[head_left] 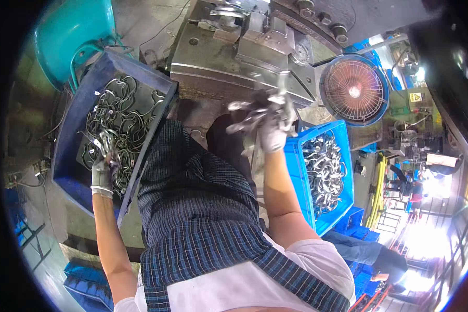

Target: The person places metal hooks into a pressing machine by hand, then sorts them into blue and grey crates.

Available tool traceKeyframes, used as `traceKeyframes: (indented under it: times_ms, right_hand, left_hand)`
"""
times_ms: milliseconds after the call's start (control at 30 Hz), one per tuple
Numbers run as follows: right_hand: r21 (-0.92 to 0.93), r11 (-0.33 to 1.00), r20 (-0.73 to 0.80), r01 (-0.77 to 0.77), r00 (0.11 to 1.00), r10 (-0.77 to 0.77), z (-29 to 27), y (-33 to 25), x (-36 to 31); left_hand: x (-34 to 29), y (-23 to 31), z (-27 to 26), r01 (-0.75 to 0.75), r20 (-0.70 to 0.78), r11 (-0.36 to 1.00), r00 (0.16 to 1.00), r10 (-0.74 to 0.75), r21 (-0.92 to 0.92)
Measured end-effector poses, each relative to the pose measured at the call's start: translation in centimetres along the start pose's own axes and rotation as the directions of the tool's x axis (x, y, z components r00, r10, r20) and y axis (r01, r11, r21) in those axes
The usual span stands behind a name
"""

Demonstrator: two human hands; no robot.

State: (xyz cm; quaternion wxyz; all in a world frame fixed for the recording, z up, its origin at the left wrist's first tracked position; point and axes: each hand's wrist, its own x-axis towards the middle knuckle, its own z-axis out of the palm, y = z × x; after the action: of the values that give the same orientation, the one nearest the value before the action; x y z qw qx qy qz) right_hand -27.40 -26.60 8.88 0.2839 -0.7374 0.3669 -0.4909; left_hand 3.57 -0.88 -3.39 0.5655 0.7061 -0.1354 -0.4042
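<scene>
My left hand [102, 176], in a light work glove, reaches into a dark blue bin [70, 130] at the left. Its fingers close on a few shiny bent metal pieces [107, 143], above a tangle of thin S-curved metal rods [132, 117]. In front of the press, my gloved right hand [273, 134] grips a bunch of shiny metal pieces [257, 110], smeared by motion. That hand is beside a bright blue bin [296, 166] holding many short curved metal pieces [325, 174].
Ahead stands a heavy steel press bed with a die block [265, 41]. A round fan [354, 91] is at the right of it, and a teal plastic chair [78, 36] at the far left. Another person in blue trousers [356, 248] is at the lower right.
</scene>
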Motion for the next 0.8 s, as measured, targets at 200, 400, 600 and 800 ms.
traceKeyframes:
  times_ms: [200,400,600,800]
  right_hand:
    - [0.411,0.842,-0.103,-0.349,0.900,0.423,-0.5,6.1,3.7]
    - [0.295,0.926,-0.150,-0.235,0.946,0.288,-0.6,8.5,4.1]
    - [0.316,0.913,-0.109,-0.260,0.946,0.307,-0.8,11.0,4.5]
    - [0.324,0.897,-0.080,-0.300,0.936,0.342,-0.7,10.2,4.9]
  left_hand:
    - [0.4,-0.2,1.8,-0.018,-0.075,0.981,0.997,0.003,-0.192]
    - [-0.6,3.7,3.2,0.143,-0.079,0.989,0.986,-0.146,-0.035]
    - [1.1,1.2,2.3,0.085,0.166,0.975,0.985,-0.051,-0.205]
    - [1.9,0.7,1.7,0.074,0.369,0.932,0.927,0.066,-0.354]
